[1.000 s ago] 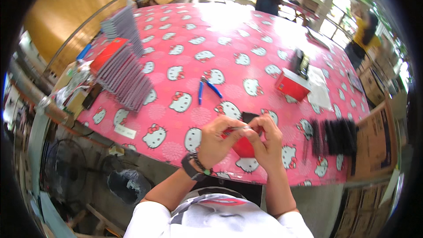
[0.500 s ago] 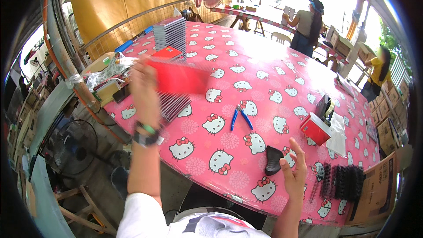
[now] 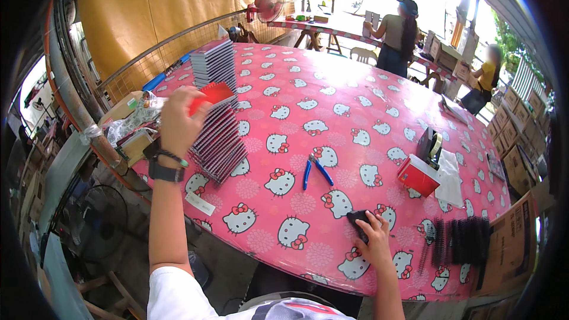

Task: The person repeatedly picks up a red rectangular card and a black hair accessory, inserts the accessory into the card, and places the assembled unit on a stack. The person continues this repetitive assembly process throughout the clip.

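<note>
Pink tablecloth [image 3: 332, 89] with white cat faces, stretched over a long table under a yellow awning. Left hand [image 3: 178, 120] raised over the table's left edge, fingers curled round a red notebook cover [image 3: 214, 93]; cover held flat-ish, long axis running left to right, free end pointing right toward the far stack, sitting just above a leaning row of notebooks [image 3: 220, 142]. Taller stack of notebooks [image 3: 213, 62] just behind. Black watch [image 3: 166, 172] on that wrist. Right hand [image 3: 374, 242] low near the front edge, fingers bent and pressing down on a small black object [image 3: 358, 220]; grip loose, more resting than clenched. Blue-handled pliers [image 3: 314, 170] lying between the hands, tips pointing away. Red box [image 3: 418, 176] and tape dispenser [image 3: 431, 144] further right, black binding coils [image 3: 459, 240] near the right corner. Two people standing at far tables.
</note>
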The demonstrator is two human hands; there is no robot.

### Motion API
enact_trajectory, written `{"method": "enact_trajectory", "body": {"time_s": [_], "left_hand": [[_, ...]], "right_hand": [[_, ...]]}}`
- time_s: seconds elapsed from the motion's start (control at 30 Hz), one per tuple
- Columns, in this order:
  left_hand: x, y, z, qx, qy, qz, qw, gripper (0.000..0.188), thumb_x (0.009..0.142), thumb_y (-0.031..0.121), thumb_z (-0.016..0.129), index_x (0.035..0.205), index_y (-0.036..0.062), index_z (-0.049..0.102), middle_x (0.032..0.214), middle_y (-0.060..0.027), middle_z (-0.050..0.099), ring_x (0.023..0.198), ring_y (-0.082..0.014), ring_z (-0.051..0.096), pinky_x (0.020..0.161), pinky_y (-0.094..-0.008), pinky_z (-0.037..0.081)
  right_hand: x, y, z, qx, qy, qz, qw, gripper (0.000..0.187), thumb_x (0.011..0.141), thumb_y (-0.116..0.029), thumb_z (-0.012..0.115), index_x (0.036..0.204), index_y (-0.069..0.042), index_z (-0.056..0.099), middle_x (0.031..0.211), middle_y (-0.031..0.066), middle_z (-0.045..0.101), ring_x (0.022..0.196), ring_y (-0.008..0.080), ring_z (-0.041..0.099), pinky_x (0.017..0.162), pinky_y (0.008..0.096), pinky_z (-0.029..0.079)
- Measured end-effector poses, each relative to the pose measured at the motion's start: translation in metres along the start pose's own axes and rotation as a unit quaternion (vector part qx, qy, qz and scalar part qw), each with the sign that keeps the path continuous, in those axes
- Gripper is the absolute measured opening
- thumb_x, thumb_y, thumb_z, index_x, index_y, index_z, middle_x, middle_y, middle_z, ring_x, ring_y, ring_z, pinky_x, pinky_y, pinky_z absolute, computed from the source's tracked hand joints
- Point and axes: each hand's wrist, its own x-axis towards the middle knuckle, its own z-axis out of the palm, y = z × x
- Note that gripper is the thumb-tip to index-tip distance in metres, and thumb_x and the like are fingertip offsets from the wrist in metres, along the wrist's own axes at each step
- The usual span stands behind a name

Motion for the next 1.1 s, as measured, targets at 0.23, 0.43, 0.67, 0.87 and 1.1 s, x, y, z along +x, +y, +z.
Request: {"method": "enact_trajectory", "body": {"time_s": [0.23, 0.43, 0.67, 0.87, 1.1], "left_hand": [[-0.013, -0.008, 0.022, 0.226, -0.100, -0.018, 0.969, 0.038, 0.091, 0.027, 0.055, 0.127, 0.0122, 0.056, 0.124, -0.0037, 0.057, 0.112, -0.0232, 0.051, 0.089, -0.0426, 0.042], [-0.017, -0.007, 0.030, 0.179, -0.037, 0.018, 0.983, 0.035, 0.087, 0.022, 0.061, 0.121, 0.0128, 0.062, 0.114, -0.0065, 0.062, 0.102, -0.0247, 0.055, 0.087, -0.0392, 0.045], [-0.027, -0.001, 0.021, 0.143, -0.021, 0.033, 0.989, 0.042, 0.080, 0.015, 0.067, 0.122, 0.0080, 0.060, 0.116, -0.0095, 0.062, 0.109, -0.0258, 0.055, 0.095, -0.0377, 0.043], [-0.028, 0.018, 0.013, 0.132, -0.024, 0.019, 0.991, 0.050, 0.078, 0.015, 0.069, 0.127, 0.0120, 0.056, 0.135, -0.0096, 0.050, 0.124, -0.0285, 0.045, 0.103, -0.0472, 0.033], [-0.112, 0.159, 0.022, -0.335, -0.012, 0.020, 0.942, 0.068, 0.073, 0.025, 0.078, 0.131, 0.0066, 0.048, 0.136, -0.0151, 0.047, 0.128, -0.0332, 0.040, 0.105, -0.0493, 0.029]], "right_hand": [[0.030, -0.008, 0.014, -0.057, 0.101, -0.004, 0.993, 0.045, 0.077, -0.023, 0.073, 0.118, -0.008, 0.061, 0.136, 0.0143, 0.049, 0.127, 0.0393, 0.035, 0.103, 0.0491, 0.031], [0.071, 0.110, -0.044, -0.039, 0.287, 0.062, 0.955, 0.032, 0.073, -0.010, 0.073, 0.104, -0.008, 0.066, 0.114, 0.0068, 0.062, 0.106, 0.0275, 0.052, 0.093, 0.0413, 0.039], [0.104, 0.166, -0.050, -0.215, 0.301, 0.081, 0.925, 0.018, 0.074, -0.007, 0.069, 0.090, -0.009, 0.063, 0.095, 0.0067, 0.058, 0.098, 0.0270, 0.053, 0.083, 0.0408, 0.040], [0.113, 0.182, -0.069, -0.218, 0.292, 0.041, 0.930, 0.014, 0.072, -0.006, 0.070, 0.083, -0.008, 0.063, 0.088, 0.0063, 0.060, 0.093, 0.0266, 0.054, 0.081, 0.0406, 0.040], [0.088, 0.082, -0.094, -0.024, 0.242, -0.081, 0.967, 0.017, 0.066, 0.001, 0.071, 0.078, -0.004, 0.060, 0.077, 0.0113, 0.062, 0.078, 0.0316, 0.060, 0.070, 0.0395, 0.048]]}}
